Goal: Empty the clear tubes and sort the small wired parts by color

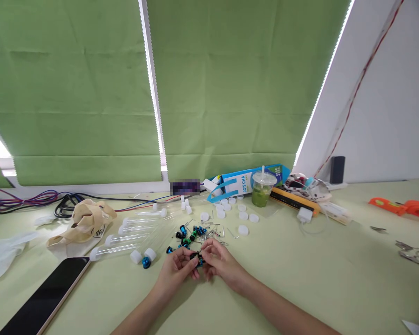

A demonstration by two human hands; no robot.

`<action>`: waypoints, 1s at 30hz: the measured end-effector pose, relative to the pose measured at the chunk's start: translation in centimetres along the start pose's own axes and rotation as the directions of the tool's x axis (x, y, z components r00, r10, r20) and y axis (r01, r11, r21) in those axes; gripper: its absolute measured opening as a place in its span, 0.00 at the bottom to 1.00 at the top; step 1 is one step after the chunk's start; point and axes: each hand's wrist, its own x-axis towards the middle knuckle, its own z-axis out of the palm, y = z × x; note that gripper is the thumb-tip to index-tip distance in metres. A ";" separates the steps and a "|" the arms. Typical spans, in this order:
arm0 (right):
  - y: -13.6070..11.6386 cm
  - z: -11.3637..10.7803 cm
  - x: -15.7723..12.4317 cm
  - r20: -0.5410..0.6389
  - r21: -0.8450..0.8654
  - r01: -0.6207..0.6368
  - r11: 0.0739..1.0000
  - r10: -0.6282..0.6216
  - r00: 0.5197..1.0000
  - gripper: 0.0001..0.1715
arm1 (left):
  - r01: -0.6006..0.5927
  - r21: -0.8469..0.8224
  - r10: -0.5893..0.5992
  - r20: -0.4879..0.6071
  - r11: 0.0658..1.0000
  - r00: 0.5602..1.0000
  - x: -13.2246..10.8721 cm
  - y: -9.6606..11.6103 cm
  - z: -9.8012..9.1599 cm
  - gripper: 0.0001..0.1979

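Observation:
Just in front of me on the pale green table, my left hand (178, 269) pinches a small black and blue part (197, 257) between thumb and fingers. My right hand (222, 264) closes on the same part from the other side, and its fingers cover much of it. Right beyond the hands lies a loose heap of small blue, green and black metal pieces (183, 231). Thin metal pins or keys (223, 231) are strewn to the right of the heap. A separate blue piece (146, 262) sits to the left of my left hand.
Clear tubes (132, 238) with white ends lie to the left, near a phone (43, 300) and a beige cloth bag (85, 223). White caps (243, 230) are scattered behind. A green drink cup (261, 193) stands by a blue-white bag (242, 183). An orange tool (403, 206) lies far right.

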 end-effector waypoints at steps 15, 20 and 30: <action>0.9 0.3 0.3 -0.025 0.063 0.034 0.997 -0.032 0.999 0.20 | 0.009 0.124 -0.007 -0.016 0.992 1.000 -0.1 0.4 0.5 0.17; 1.1 1.0 -0.1 0.044 0.077 0.092 0.993 -0.096 0.994 0.19 | 0.172 0.104 -0.172 -0.005 0.980 0.985 -0.6 0.6 1.0 0.21; 0.6 1.4 -0.6 0.004 0.133 0.050 0.990 -0.051 0.999 0.13 | -0.019 0.203 0.006 0.062 0.979 0.998 -0.8 0.3 1.0 0.14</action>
